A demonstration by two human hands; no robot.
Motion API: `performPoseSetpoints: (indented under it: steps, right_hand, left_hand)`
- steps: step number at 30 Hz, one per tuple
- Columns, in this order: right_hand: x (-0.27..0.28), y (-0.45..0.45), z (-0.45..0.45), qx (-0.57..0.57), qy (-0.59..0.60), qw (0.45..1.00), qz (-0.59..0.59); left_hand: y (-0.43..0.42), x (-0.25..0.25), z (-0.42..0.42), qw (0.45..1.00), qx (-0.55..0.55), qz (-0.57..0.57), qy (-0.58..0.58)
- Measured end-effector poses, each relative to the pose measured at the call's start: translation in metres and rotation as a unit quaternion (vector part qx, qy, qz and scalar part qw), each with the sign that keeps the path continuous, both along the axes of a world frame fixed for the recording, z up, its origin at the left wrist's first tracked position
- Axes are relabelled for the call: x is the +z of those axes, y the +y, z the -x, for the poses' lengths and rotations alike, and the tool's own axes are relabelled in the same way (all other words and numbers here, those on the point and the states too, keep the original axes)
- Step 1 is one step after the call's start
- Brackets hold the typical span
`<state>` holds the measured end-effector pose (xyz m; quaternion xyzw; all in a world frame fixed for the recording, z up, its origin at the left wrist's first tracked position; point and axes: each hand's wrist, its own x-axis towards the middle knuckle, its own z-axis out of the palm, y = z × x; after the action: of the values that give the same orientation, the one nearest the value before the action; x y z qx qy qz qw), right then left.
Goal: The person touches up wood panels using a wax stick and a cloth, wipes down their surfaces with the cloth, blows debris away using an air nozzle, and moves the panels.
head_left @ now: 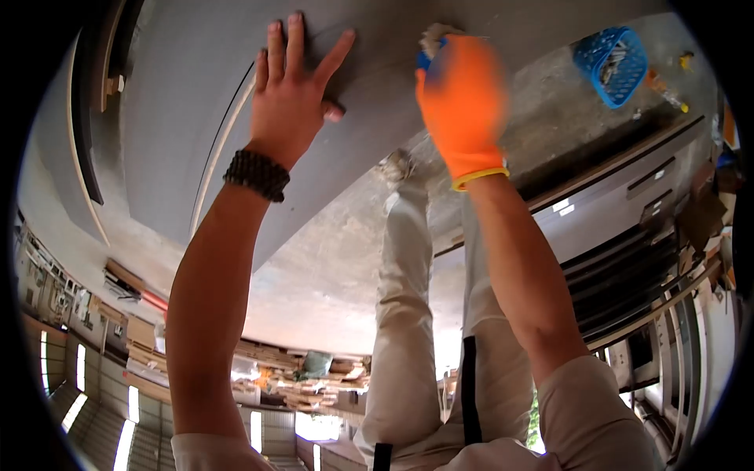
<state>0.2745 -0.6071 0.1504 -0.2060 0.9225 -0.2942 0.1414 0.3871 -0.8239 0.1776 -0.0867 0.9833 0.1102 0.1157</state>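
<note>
My left hand (pixel 287 102) is bare, with a dark woven bracelet at the wrist. Its fingers are spread, and it lies flat on a large grey panel (pixel 338 157). My right hand (pixel 467 106), blurred by motion, wears an orange glove with a yellow cuff. It is closed over the far part of the same panel. Something blue (pixel 425 60) shows at its fingers, beside a crumpled greyish-beige piece (pixel 441 34). Whether these belong to one thing I cannot tell, since the glove hides most of it.
A blue perforated basket (pixel 628 78) with small pieces inside stands on the concrete floor at the upper right. Near it lies an orange and yellow item (pixel 666 90). Dark boards (pixel 620 263) are stacked at right. My shoe (pixel 397 166) is close to the panel's edge. Wood piles (pixel 314 377) appear behind.
</note>
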Motion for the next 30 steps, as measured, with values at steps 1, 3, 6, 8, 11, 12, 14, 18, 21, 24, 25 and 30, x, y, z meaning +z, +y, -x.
performPoseSetpoints:
  steps: [1, 3, 6, 8, 11, 12, 14, 18, 21, 24, 25, 30]
  right_hand:
    - [0.009, -0.010, -0.024, 0.049, 0.010, 0.998, -0.034]
    - [0.016, -0.035, -0.070, 0.139, 0.021, 0.988, -0.059]
    - [0.009, -0.041, -0.097, 0.161, 0.012, 0.986, -0.048]
    - [0.007, -0.036, -0.100, 0.180, 0.049, 0.982, -0.021]
    - [0.007, -0.031, -0.092, 0.225, 0.047, 0.973, 0.004]
    - [0.005, -0.033, -0.091, 0.225, 0.048, 0.973, 0.008]
    - [0.007, -0.033, -0.100, 0.228, 0.034, 0.973, -0.004]
    - [-0.001, -0.027, -0.100, 0.261, 0.065, 0.963, 0.026]
    - [0.003, -0.022, -0.098, 0.264, 0.087, 0.960, 0.040]
    - [-0.003, -0.009, -0.076, 0.338, 0.107, 0.933, 0.055]
    - [-0.005, 0.002, -0.064, 0.337, 0.108, 0.934, 0.051]
    - [0.003, 0.080, 0.004, 0.270, 0.061, 0.961, 0.010]
  left_hand:
    - [0.000, -0.002, -0.002, 1.000, -0.004, 0.005, 0.013]
    - [-0.004, -0.003, 0.000, 0.999, -0.023, 0.012, 0.024]
    - [-0.004, 0.003, 0.000, 1.000, -0.017, -0.005, 0.002]
    - [-0.003, 0.007, -0.003, 0.999, 0.003, -0.021, -0.036]
    - [0.000, -0.002, 0.003, 0.999, -0.008, -0.006, 0.042]
    - [-0.001, -0.002, 0.002, 1.000, 0.002, -0.005, 0.027]
    - [0.000, -0.001, -0.003, 1.000, 0.005, -0.009, 0.004]
    - [-0.001, 0.003, 0.002, 0.999, 0.009, -0.044, -0.011]
    - [0.002, 0.007, 0.004, 0.998, 0.007, -0.040, -0.043]
    - [0.002, 0.010, 0.009, 0.998, -0.008, -0.024, -0.055]
    - [0.004, 0.013, 0.010, 0.997, -0.003, -0.026, -0.069]
    - [0.005, 0.011, 0.011, 0.996, -0.018, -0.011, -0.082]
